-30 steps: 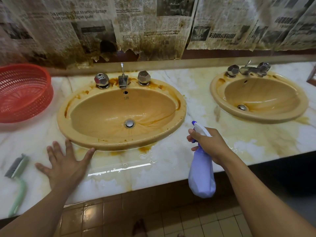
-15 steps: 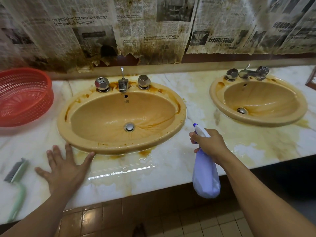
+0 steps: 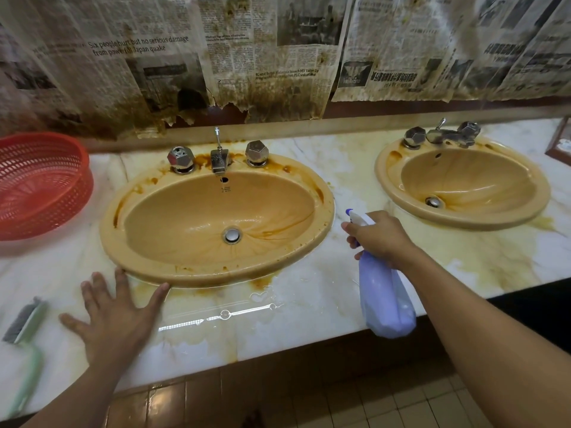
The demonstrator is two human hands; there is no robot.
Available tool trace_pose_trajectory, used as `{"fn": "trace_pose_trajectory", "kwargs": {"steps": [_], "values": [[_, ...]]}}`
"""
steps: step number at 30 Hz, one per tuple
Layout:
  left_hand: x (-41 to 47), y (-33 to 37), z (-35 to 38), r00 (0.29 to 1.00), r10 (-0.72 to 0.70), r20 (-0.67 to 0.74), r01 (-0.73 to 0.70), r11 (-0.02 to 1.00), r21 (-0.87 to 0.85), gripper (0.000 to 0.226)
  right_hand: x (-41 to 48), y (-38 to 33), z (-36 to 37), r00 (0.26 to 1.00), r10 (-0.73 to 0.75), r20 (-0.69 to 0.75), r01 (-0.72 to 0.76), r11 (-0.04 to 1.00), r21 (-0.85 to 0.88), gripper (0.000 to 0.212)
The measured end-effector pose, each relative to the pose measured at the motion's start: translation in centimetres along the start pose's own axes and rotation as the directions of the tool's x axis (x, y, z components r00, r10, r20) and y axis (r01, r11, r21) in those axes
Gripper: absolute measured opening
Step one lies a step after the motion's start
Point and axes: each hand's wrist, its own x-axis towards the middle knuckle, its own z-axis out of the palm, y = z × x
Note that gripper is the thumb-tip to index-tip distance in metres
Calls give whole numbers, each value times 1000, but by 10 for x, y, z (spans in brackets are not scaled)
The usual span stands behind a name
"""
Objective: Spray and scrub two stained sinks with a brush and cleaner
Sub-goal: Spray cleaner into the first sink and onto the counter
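Two tan oval sinks with brown stains are set in a marble counter: the left sink (image 3: 185,267) right in front of me, the right sink (image 3: 463,220) farther right. My right hand (image 3: 380,239) grips a pale purple spray bottle (image 3: 386,298) by its trigger head, nozzle pointing left at the left sink. My left hand (image 3: 114,313) lies flat on the counter with fingers spread, its thumb touching the left sink's front rim. A green-handled scrub brush (image 3: 24,344) lies on the counter at the far left, apart from both hands.
A red plastic basket (image 3: 40,186) stands at the left back of the wet, stained counter (image 3: 293,304). Each sink has chrome taps (image 3: 219,159) at its back edge. Stained newspaper (image 3: 262,57) covers the wall behind. A wooden object pokes in at the right edge.
The view has tilted slightly, so everything sits a little lower in frame. My right hand with the bottle has edged slightly right. My left hand stays flat on the counter.
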Motion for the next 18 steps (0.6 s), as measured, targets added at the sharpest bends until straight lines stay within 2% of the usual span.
{"fn": "trace_pose_trajectory", "kwargs": {"steps": [4, 12, 18], "values": [[0, 0, 1, 1000, -4, 4, 4, 1000, 15, 111, 13, -13, -9, 998, -20, 65, 21, 1000, -21, 25], [1, 0, 0, 1000, -5, 21, 4, 1000, 18, 113, 38, -22, -15, 992, 72, 105, -62, 993, -97, 32], [1, 2, -1, 999, -20, 25, 19, 1000, 3, 113, 46, -29, -15, 964, 122, 234, -85, 983, -164, 29]]}}
